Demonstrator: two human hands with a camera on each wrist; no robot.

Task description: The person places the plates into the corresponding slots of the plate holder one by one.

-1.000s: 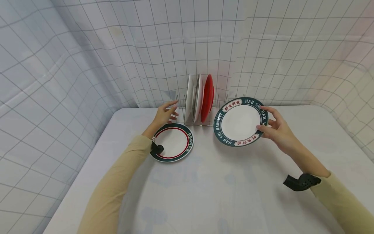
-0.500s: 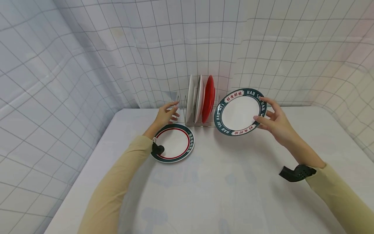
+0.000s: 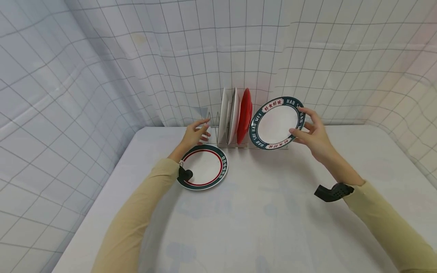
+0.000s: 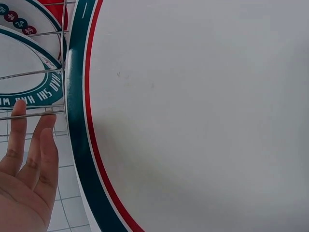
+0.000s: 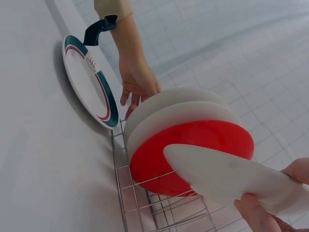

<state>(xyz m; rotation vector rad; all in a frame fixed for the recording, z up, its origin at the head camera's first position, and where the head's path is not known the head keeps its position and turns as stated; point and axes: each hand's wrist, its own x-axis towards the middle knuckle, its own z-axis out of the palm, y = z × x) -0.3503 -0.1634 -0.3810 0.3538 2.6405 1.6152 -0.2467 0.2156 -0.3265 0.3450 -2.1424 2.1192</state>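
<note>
My right hand (image 3: 313, 134) pinches the right edge of a white plate (image 3: 277, 124) with a dark green lettered rim. That plate is tilted and raised over the right part of a wire dish rack (image 5: 140, 208). At the rack's left end my left hand (image 3: 194, 135) rests with loosely bent fingers, its fingertips at the wires in the left wrist view. Two white plates (image 3: 223, 117) and a red plate (image 3: 244, 115) stand on edge in the rack. Another plate (image 3: 203, 167), with a green rim and red ring, lies flat under my left wrist.
The white table (image 3: 246, 220) reaches to a gridded cloth curtain (image 3: 191, 57) behind the rack, and more of that curtain hangs at both sides. A black wrist camera (image 3: 334, 192) is strapped to my right wrist, and another sits on the left.
My right hand has moved up and to the left with the green-rimmed plate, bringing it over the rack beside the red plate. The left hand has stayed at the rack's left end.
</note>
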